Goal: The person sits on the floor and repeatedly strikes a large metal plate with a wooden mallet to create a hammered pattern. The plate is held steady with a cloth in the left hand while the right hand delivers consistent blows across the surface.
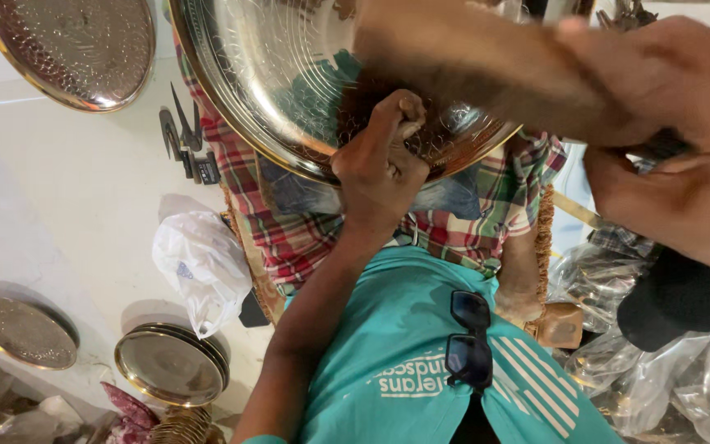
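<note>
A large engraved brass plate (273, 74) rests tilted on my lap, over a plaid cloth (289, 234). My left hand (380, 164) is closed in a fist around a small metal punch whose tip touches the plate's inner face. My right hand (675, 123) is raised close to the camera at the upper right and grips a brown wooden mallet (462, 66), blurred, above the plate and the left hand. A teal shirt (388, 345) with dark sunglasses (470, 337) hung at the collar fills the bottom centre.
Another brass plate (67, 49) lies on the white floor at top left. A small plate (26, 333) and a stack of plates (170, 362) sit at bottom left. Black shears (182, 140), a white plastic bag (203, 263) and clear plastic bags (643, 370) lie around.
</note>
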